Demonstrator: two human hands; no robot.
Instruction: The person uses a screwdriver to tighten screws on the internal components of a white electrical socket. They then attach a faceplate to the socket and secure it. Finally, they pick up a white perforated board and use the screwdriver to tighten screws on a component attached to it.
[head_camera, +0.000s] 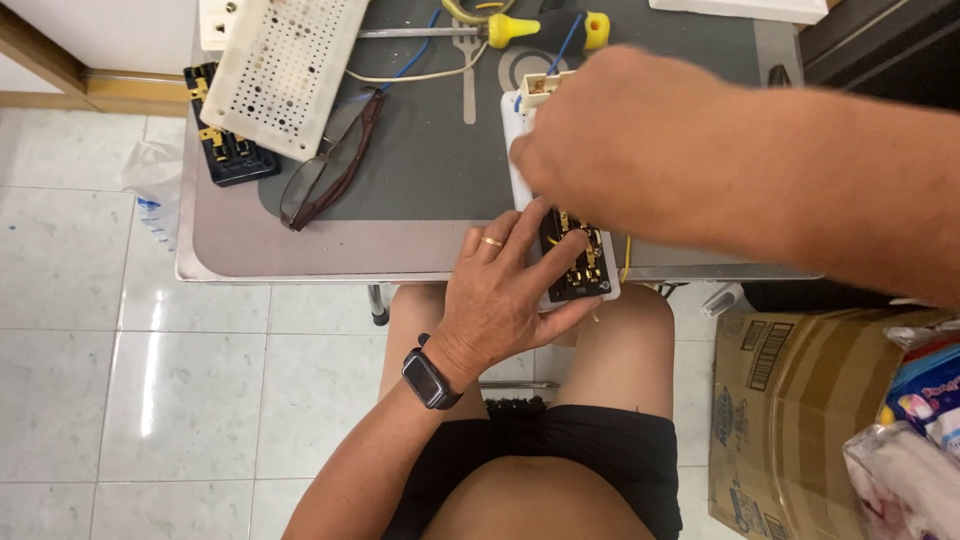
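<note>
I see the left hand (505, 290) just below centre frame, fingers spread and pressed flat on the near end of an opened white power strip (578, 262), thumb under its lower edge, so it pins the strip rather than pinching it. The strip sits centre frame, overhanging the near edge of the grey table (330, 245), black interior and brass contacts showing. The right hand (600, 130) comes in from the right edge, upper centre, fingers curled down over the strip's far end; I can't tell what they grip, the hand hides it. A yellow-handled screwdriver (545, 28) lies at top centre, beside blue and cream wires (420, 70). A perforated white cover (285, 70) sits upper left, partly over a black contact insert (225, 150). Eyeglasses (330, 165) lie just right of the insert. A cardboard box (800, 400) is at lower right, on the tiled floor (130, 380).
</note>
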